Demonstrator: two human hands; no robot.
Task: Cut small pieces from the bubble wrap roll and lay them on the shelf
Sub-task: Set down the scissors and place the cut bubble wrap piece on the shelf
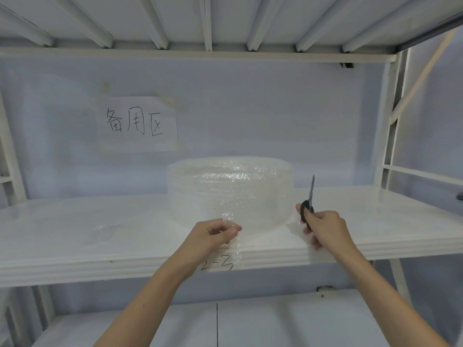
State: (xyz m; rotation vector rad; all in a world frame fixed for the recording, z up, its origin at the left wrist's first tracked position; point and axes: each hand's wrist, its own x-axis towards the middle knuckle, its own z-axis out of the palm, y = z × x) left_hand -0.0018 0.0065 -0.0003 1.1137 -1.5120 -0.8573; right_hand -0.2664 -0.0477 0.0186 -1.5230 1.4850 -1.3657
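A wide, low roll of clear plastic bubble wrap [230, 191] stands on end on the white shelf board [100, 236], near its middle. A loose tail of wrap [234, 242] runs from the roll's front (it hangs over the shelf's front edge). A small clear cut piece [106, 227] lies flat to the left.

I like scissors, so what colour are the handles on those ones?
Black. The scissors in the right hand show it in the head view.

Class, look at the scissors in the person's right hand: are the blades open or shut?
Shut. The scissors in the right hand show one thin blade line pointing up, with no gap, held clear of the bubble wrap roll.
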